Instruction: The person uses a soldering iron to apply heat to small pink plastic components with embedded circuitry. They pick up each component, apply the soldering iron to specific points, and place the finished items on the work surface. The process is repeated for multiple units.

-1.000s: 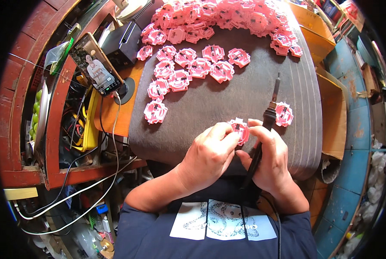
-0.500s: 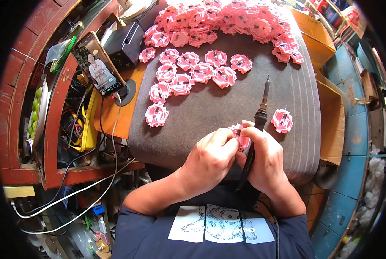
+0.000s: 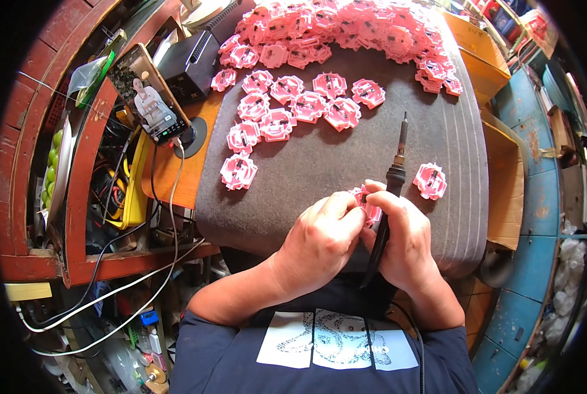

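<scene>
Close to my front edge of the table, a pink plastic part (image 3: 371,211) sits between my two hands, mostly covered by fingers. My left hand (image 3: 321,235) is closed, its thumb and fingertips pinching the part's left side. My right hand (image 3: 406,241) has a black soldering iron (image 3: 396,176) lodged in it, tip pointing up and away. Its fingers also steady the right side of the pink part. One loose pink part (image 3: 430,181) lies just right of the iron. Several more pink parts (image 3: 308,107), each with a dark piece in its middle, are spread at the left.
A big heap of pink parts (image 3: 346,26) covers the table's far end. At the left, a phone (image 3: 150,95) on a round stand is plugged into a cable, beside a black box (image 3: 189,67). Cardboard boxes (image 3: 503,184) stand along the right edge of the dark table mat (image 3: 293,177).
Almost nothing differs. My hands, the pink part and the iron hold nearly the same pose; the view has shifted slightly.
</scene>
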Tool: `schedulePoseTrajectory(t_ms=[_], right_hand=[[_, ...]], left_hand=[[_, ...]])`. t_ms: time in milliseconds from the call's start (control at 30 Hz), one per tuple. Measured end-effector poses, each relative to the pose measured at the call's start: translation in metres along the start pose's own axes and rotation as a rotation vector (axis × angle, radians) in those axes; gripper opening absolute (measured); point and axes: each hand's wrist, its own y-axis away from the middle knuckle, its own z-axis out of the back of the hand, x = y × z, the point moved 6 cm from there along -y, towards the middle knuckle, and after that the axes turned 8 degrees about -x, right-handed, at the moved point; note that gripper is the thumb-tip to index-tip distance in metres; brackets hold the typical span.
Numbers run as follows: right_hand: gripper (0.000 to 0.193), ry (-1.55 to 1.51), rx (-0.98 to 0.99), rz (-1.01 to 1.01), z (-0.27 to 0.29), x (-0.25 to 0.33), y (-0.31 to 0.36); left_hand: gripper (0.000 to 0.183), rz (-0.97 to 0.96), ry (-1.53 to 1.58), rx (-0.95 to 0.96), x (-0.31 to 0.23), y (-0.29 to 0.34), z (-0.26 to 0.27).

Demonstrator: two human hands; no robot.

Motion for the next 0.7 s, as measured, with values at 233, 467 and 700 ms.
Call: schedulePoseTrajectory(t_ms=[233,467,700], right_hand=[[0.054,-0.017,-0.008,0.013,0.002,-0.001,-0.002],[0.052,-0.038,0.003,-0.014,-0.002,-0.002,-0.001],[0.047,0.147,0.047,-0.107,0.012,-0.006,0.002]], left_hand=[[0.023,0.053,0.038,0.012,0.001,0.000,-0.001],[0.025,0.020,0.102,-0.108,0.004,0.004,0.009],[0.033,0.086,-0.462,-0.499,0.061,0.030,0.103]])
